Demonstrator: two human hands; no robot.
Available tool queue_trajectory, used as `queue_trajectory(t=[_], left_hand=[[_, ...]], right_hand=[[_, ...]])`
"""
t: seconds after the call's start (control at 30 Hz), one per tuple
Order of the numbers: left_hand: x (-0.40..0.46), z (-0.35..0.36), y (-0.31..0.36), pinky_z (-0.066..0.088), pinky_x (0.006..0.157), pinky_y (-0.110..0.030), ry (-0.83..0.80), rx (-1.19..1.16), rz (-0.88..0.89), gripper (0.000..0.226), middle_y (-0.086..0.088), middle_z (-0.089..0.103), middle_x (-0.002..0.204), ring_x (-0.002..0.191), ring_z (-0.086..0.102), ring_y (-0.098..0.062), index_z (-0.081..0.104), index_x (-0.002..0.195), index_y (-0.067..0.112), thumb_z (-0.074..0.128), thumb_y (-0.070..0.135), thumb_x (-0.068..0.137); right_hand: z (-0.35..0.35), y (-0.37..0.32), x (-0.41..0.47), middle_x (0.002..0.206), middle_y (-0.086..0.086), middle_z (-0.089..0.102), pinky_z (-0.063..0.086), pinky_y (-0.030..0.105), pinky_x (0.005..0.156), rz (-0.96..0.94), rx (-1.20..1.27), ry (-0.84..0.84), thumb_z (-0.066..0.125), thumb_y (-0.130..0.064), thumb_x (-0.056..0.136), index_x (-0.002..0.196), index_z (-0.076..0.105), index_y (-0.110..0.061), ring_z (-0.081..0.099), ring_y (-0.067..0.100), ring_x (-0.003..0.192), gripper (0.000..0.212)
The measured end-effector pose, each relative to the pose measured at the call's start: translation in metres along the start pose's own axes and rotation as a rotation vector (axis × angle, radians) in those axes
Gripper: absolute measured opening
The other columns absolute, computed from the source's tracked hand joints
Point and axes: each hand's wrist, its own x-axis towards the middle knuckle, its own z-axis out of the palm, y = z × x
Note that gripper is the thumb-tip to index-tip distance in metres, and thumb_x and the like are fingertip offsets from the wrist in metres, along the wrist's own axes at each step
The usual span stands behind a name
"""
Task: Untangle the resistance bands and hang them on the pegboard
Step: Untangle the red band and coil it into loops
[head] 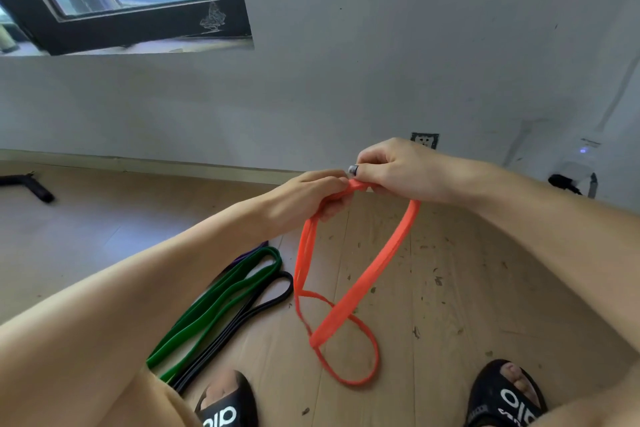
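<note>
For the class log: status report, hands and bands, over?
Both hands pinch orange band, still twisted. Green band, black band on floor. No pegboard visible.

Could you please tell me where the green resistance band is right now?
In the head view the green band lies on the wooden floor at lower left, beside the black band, left of the orange band held up by both hands.
</note>
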Motion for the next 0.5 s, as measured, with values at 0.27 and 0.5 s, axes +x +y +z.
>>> queue_trajectory(t=[0.27, 0.5], left_hand=[[-0.006, -0.003, 0.002, 0.028, 0.058, -0.025, -0.030, -0.088, 0.042, 0.033, 0.007, 0.043, 0.071, 0.061, 0.032, -0.009, 0.070, 0.100, 0.019, 0.039, 0.030, 0.106], [-0.014, -0.010, 0.004, 0.043, 0.063, -0.030, -0.036, -0.008, -0.047, 0.040, 0.001, 0.037, 0.061, 0.054, 0.037, -0.016, 0.052, 0.078, 0.010, 0.038, 0.026, 0.111]], right_hand=[[0.004, -0.003, -0.002, 0.056, -0.007, 0.038, 0.028, 0.024, 0.049, -0.039, -0.042, -0.002, 0.048, -0.040, 0.106, 0.058, 0.048, -0.025, 0.033, 0.011, 0.049, 0.050], [-0.004, 0.004, -0.007, 0.057, -0.004, 0.039, 0.029, 0.027, 0.051, -0.019, -0.040, -0.011, 0.045, -0.048, 0.105, 0.065, 0.054, -0.020, 0.033, 0.011, 0.048, 0.050]])
